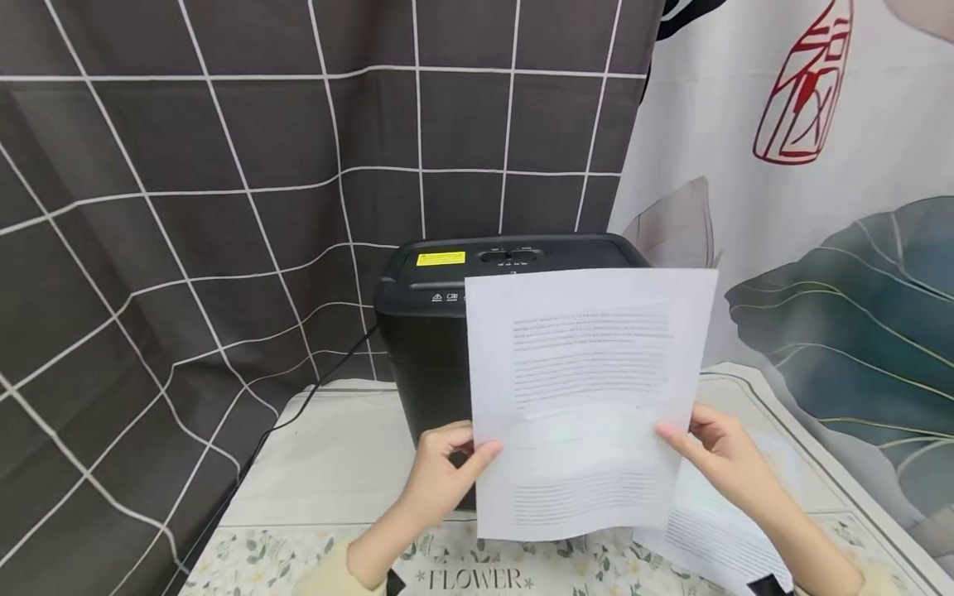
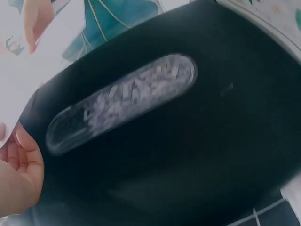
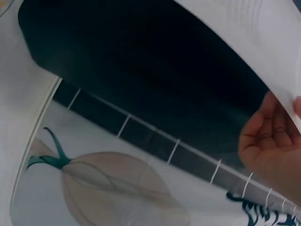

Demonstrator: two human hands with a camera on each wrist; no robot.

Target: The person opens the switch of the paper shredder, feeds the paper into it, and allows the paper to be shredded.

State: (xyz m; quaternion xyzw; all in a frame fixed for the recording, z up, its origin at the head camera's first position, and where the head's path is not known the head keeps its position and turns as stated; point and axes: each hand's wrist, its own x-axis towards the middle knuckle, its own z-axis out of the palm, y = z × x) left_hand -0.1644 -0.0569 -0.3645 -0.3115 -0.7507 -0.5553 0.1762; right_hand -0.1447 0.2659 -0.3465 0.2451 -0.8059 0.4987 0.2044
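A printed sheet of paper (image 1: 581, 414) is held up in front of the black paper shredder (image 1: 425, 356), hiding much of its front and right side. My left hand (image 1: 447, 463) pinches the sheet's left edge, thumb on the near face and fingers behind. On the opposite edge my right hand (image 1: 719, 451) pinches it in the same way. In the left wrist view the shredder's clear window (image 2: 122, 103) shows paper shreds inside, and the left hand (image 2: 21, 174) grips the sheet beside it. The right wrist view shows the right hand (image 3: 275, 136) with curled fingers behind the paper (image 3: 263, 42).
More printed paper (image 1: 715, 538) lies on the table at the right, partly under the right forearm. A floral mat (image 1: 261, 555) with the word FLOWER covers the near edge. A black cord (image 1: 298, 410) runs left from the shredder. Curtains (image 1: 246, 165) hang behind.
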